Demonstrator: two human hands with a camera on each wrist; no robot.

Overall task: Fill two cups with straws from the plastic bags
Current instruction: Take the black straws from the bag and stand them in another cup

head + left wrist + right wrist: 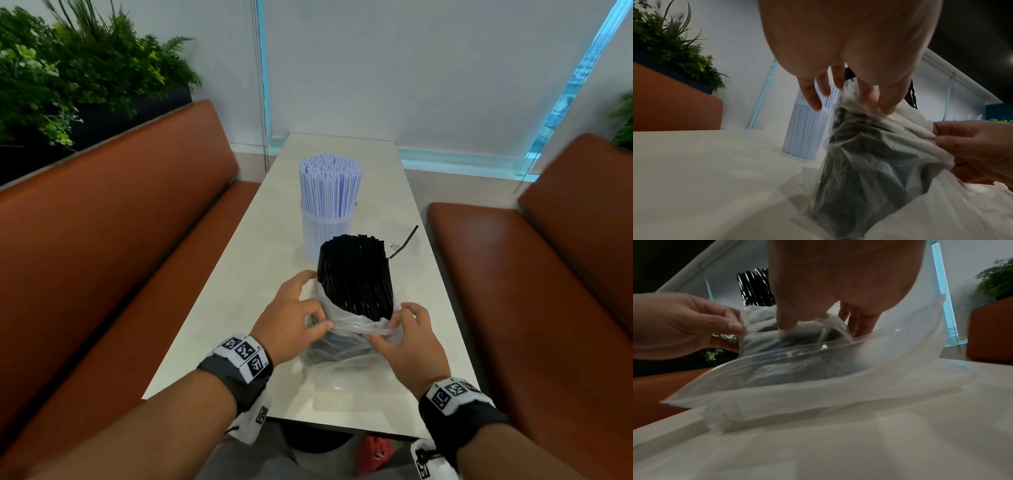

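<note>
Both forearms reach forward over the near end of the pale table (342, 164), wrists banded with marker tags. The left hand (291, 318) sits palm down at the left side of a clear plastic bag (349, 329), its thumb and forefinger pinching a fold of the film while the other fingers spread loosely above it. The right hand (404, 339) mirrors it on the right side, thumb and fingertips nipping the bunched rim of the bag, knuckles raised.

Between the two hands a thick bundle of black straws (356, 274) stands nearly upright, leaning slightly away from the person, its upper half bare and its lower half wrapped in the crumpled bag. Whether a cup sits under the plastic I cannot tell.

Just beyond it, further along the table, a translucent cup (323, 236) holds a packed sheaf of pale blue-white straws (330, 185). To the right lies a single bent black straw (406, 242).
</note>
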